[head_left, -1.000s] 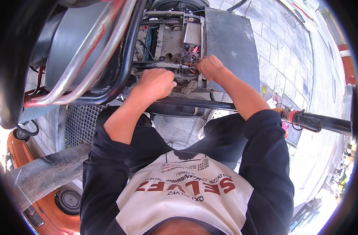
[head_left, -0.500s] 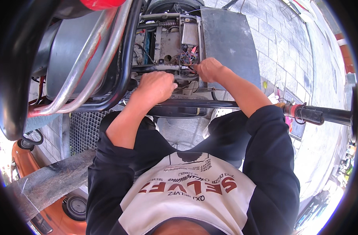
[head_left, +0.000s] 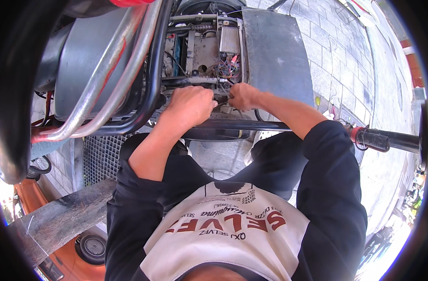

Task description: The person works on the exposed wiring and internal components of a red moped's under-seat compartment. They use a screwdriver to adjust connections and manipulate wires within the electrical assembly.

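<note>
Both my hands are at the near edge of an opened vehicle frame (head_left: 202,80). My left hand (head_left: 191,104) is closed, its thumb and fingertips pinched together; what they hold is too small to make out. Close to its right, my right hand (head_left: 245,96) is pinched too, apparently on a dark wire that leads down from the wiring compartment. A tangle of coloured wires (head_left: 229,69) with a red connector lies just beyond that hand. Above the tangle sits a finned silver metal box (head_left: 230,40).
A black crossbar (head_left: 251,125) runs between my hands and knees. Bent metal tubes (head_left: 101,75) and a dark seat-like panel (head_left: 85,51) stand at left. A flat grey board (head_left: 279,54) lies at right. An orange car (head_left: 73,253) and a wooden beam (head_left: 64,220) are lower left.
My right hand has drawn back from the wire tangle toward me and slightly left, its fingertips now nearer the left hand's. The left hand has shifted only a little to the right.
</note>
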`<move>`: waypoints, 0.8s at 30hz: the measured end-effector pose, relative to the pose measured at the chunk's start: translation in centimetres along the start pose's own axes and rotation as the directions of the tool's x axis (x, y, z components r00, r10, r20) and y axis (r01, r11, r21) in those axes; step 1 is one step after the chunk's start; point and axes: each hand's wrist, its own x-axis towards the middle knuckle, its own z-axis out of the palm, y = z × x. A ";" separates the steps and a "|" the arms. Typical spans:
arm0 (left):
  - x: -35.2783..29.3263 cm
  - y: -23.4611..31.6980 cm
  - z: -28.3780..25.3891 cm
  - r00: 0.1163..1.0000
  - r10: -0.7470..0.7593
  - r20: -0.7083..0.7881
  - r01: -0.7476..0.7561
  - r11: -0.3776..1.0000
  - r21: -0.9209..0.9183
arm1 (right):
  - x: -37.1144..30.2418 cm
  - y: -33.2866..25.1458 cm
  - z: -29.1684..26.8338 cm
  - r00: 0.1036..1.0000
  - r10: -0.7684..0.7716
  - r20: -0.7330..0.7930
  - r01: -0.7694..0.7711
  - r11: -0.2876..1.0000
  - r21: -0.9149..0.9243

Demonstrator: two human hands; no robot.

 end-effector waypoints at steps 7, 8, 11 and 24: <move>0.5 1.0 -0.2 0.999 -0.007 0.034 0.007 1.000 -0.001 | 0.6 0.2 0.5 0.984 0.121 0.134 -0.162 0.918 0.362; 0.8 1.0 -0.4 1.000 -0.002 0.031 0.002 1.000 0.004 | 0.6 0.1 0.2 0.978 0.134 0.158 -0.184 0.910 0.372; 1.1 1.0 0.0 0.999 0.003 0.040 -0.003 1.000 -0.002 | 0.1 0.3 -1.2 0.976 0.153 0.154 -0.199 0.915 0.352; 0.6 0.9 0.0 0.996 -0.070 0.063 0.071 0.997 -0.024 | -0.5 1.1 -4.1 0.986 -0.065 -0.154 -0.010 0.896 -0.443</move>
